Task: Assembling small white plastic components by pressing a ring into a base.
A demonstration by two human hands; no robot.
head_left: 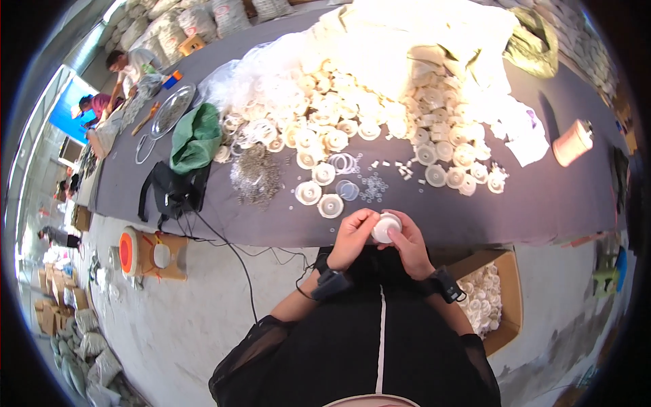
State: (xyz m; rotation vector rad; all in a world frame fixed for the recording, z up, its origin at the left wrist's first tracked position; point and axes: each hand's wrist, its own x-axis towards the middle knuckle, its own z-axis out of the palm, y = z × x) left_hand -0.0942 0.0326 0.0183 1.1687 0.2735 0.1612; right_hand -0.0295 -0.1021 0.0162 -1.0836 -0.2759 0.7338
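Note:
A white round plastic part [386,228] with a raised rim is held up just past the table's near edge. My right hand [411,249] grips it from the right, thumb across its face. The fingers of my left hand [354,236] are pinched together at its left edge; anything small between them is hidden. On the table ahead lie three similar white round parts [330,205], some clear discs [347,190], clear thin rings [343,163] and scattered tiny clear rings [373,188]. Several small white pieces [405,169] lie just beyond.
Heaps of white round parts [434,115] cover the table's middle. A pile of small metallic pieces [255,175], a green bag [196,139] and a black bag [173,192] lie left. A cone of thread [573,142] stands right. Below is a carton [513,298] of white parts. Other people work far left.

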